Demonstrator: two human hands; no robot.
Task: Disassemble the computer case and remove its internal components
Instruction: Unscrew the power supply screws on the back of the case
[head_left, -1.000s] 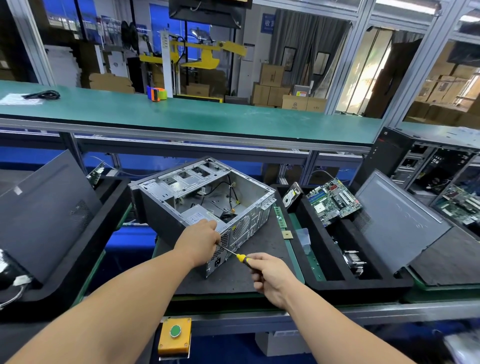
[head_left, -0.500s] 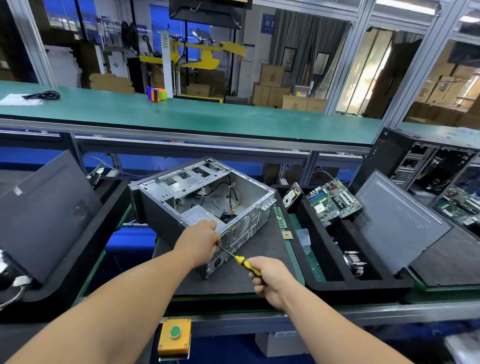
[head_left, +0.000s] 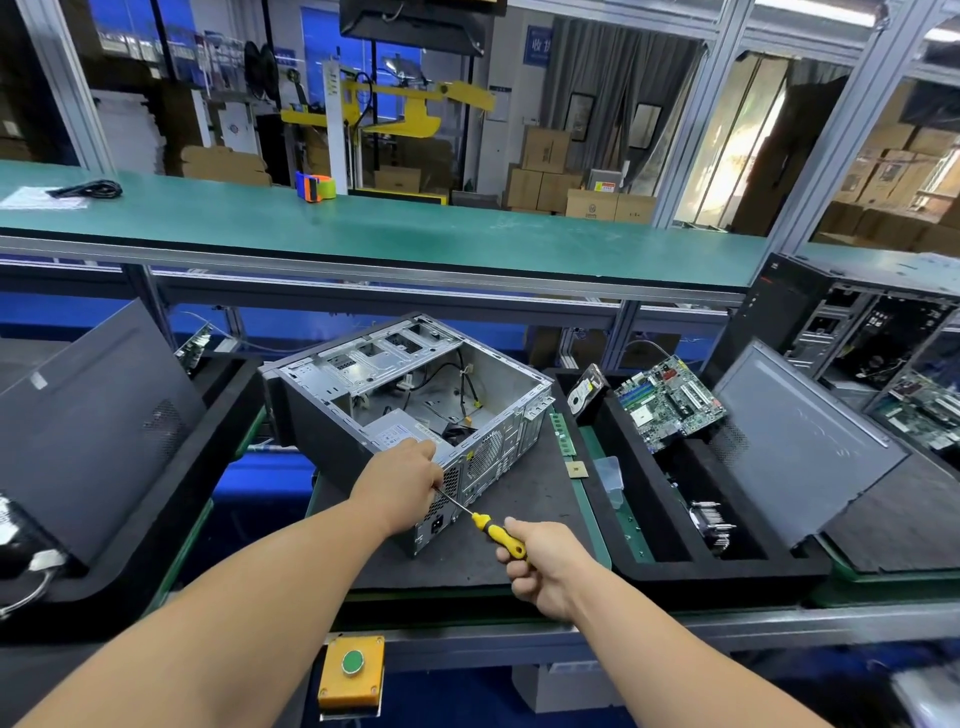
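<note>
Black foam matting (head_left: 519, 514) carries the opened computer case (head_left: 410, 410). Left hand (head_left: 402, 491) clasps its rear corner beside the power supply (head_left: 397, 434); right hand (head_left: 545, 564) grips a yellow-handled screwdriver (head_left: 493, 530), tip beneath that clasp. Step: probably unscrewing the supply; next, steady turning.

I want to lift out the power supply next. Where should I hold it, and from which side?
Probably from above, through the case's open top: the power supply sits in the near rear corner, only its labelled top face exposed. Hold its long edges. The left hand rests there now; the right hand holds the screwdriver at the rear panel.
</note>
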